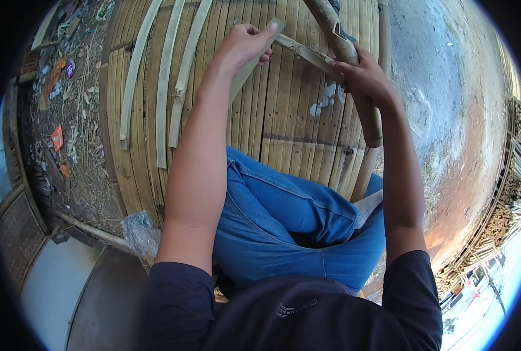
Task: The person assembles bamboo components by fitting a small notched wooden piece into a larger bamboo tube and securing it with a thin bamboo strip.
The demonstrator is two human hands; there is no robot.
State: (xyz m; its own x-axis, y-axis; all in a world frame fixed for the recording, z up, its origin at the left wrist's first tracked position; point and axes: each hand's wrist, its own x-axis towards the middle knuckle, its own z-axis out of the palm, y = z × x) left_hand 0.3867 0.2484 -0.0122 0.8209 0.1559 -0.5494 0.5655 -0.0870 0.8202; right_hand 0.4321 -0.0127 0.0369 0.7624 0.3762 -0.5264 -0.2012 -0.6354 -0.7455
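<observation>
My left hand (248,47) pinches a flat, pale green-brown bamboo strip (246,79) near its far end, thumb on top. The strip slants down toward my lap, partly behind my wrist. My right hand (366,75) is closed at the near end of a narrow, flat piece (316,58), pale at its far end. Whether this is a knife blade or a strip, I cannot tell. A round pole (329,26), like bamboo, passes by my right hand and shows again below it. The fingers hide how the hand bears on the pole.
Beneath my hands is a bamboo-slat platform (284,117). Several long split strips (166,88) lie on its left. My crossed legs in blue jeans (284,199) rest at the near edge. Clear plastic (142,233) lies by my left elbow; littered ground (67,117) is further left.
</observation>
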